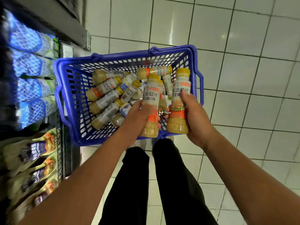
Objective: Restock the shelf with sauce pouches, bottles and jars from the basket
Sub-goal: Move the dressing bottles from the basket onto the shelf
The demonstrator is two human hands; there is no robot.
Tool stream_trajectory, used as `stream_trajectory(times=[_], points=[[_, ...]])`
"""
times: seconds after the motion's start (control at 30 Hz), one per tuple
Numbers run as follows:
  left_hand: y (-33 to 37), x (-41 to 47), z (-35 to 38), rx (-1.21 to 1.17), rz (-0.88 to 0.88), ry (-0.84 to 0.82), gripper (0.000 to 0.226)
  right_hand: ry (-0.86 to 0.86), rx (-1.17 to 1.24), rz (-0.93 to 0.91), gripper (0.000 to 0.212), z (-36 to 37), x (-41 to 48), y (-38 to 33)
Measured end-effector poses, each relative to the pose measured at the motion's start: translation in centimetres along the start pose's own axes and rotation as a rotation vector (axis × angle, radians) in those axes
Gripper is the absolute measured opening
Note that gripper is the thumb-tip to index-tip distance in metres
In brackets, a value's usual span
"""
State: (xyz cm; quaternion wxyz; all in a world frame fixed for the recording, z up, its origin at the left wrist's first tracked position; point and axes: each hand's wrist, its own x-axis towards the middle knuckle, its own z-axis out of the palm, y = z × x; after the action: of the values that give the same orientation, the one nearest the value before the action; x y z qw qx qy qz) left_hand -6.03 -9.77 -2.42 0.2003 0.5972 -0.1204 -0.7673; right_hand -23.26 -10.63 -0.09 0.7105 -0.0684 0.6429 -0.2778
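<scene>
A blue plastic basket (65,101) stands on the tiled floor below me, holding several sauce bottles (105,98) with yellow caps lying on their sides. My left hand (138,116) grips one upright sauce bottle (150,101) over the basket's near side. My right hand (194,120) grips another sauce bottle (179,103) just to its right, cap pointing away from me. The shelf (61,143) runs along the left edge of the view.
On the shelf, blue-and-white pouches (30,67) fill the upper row and green-and-purple pouches (30,161) the lower row. My black trouser legs (162,184) stand right behind the basket. White floor tiles (243,62) stretch to the right.
</scene>
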Motion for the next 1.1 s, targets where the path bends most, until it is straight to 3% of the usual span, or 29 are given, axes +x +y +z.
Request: stream_trajectory(times=[0.17,0.37,0.6,0.73,1.0,1.1], points=[[4.0,-6.7,1.6,-0.047,0.038,0.070,0.047,-0.032,0.101,0.013,0.040,2.8,-7.7,-3.0],[10.0,-15.9,3.7,-0.118,0.138,-0.089,0.045,-0.123,0.130,-0.062,0.041,6.2,-16.6,-7.4],[15.6,-26.9,5.4,-0.089,0.275,0.047,0.033,-0.189,0.116,-0.162,0.049,9.0,-25.7,-13.0],[17.7,-32.3,5.6,-0.123,0.317,0.101,0.038,-0.250,0.030,-0.174,0.060,10.4,-30.2,-15.5],[17.9,-39.4,6.1,-0.268,0.405,0.211,0.036,-0.443,-0.152,-0.221,0.046,12.8,-36.5,-19.0],[17.3,-42.1,6.7,-0.334,0.469,0.293,0.047,-0.521,-0.238,-0.224,0.044,13.6,-38.2,-20.3]])
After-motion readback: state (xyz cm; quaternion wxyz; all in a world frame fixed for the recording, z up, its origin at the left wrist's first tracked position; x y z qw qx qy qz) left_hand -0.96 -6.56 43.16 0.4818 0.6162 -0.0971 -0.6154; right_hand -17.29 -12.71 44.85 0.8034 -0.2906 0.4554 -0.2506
